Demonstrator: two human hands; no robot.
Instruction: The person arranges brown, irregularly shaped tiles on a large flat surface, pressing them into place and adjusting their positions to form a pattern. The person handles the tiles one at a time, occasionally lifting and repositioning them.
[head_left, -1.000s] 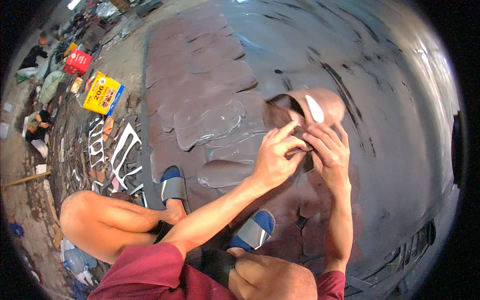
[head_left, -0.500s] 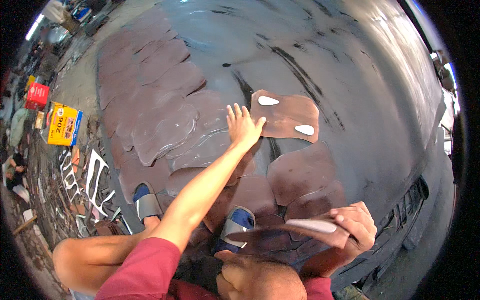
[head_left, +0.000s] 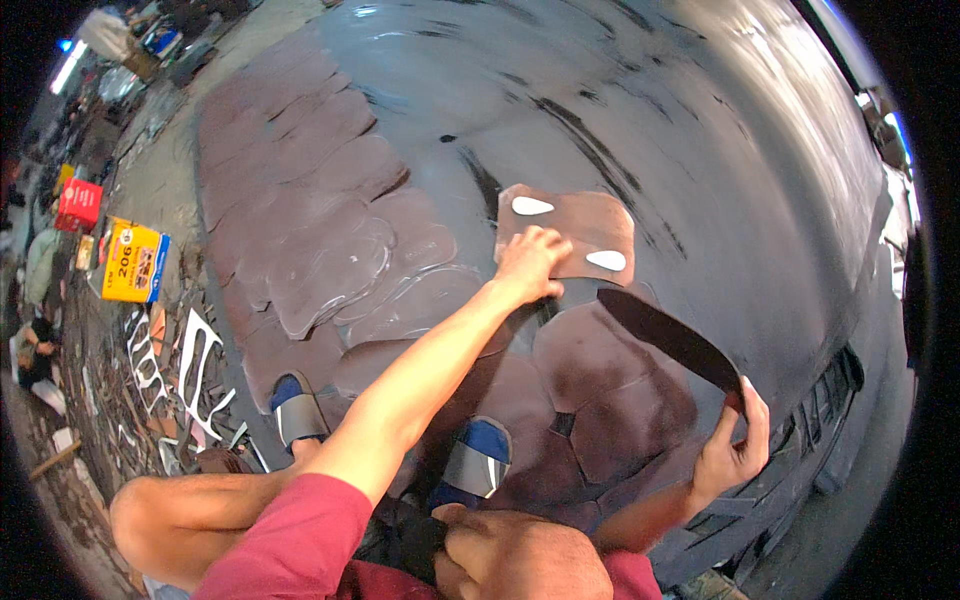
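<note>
A flat brown piece (head_left: 577,234) with two white teardrop shapes lies on the broad grey sheet (head_left: 690,150). My left hand (head_left: 532,262) reaches over its near left edge, fingers slightly bent and thumb apart, gripping nothing. Off to the right, my right hand (head_left: 738,448) pinches one end of a thin, dark, curved piece (head_left: 675,338). That piece is lifted edge-on, so its face is hidden, and its far end hangs close to the flat one. Below it lie more brown-maroon pieces (head_left: 625,420) side by side.
Overlapping brown pieces (head_left: 290,190) cover the sheet's left part. My sandalled feet (head_left: 478,460) rest among the near pieces. To the left are a yellow-and-blue box (head_left: 133,262), a red box (head_left: 80,204), a white cut-out frame (head_left: 197,370) and scattered scraps.
The right hand has turned the piece it holds up from low and flat to edge-on, swinging it forward. My left hand has moved right onto the flat piece's edge, its fingers bending.
</note>
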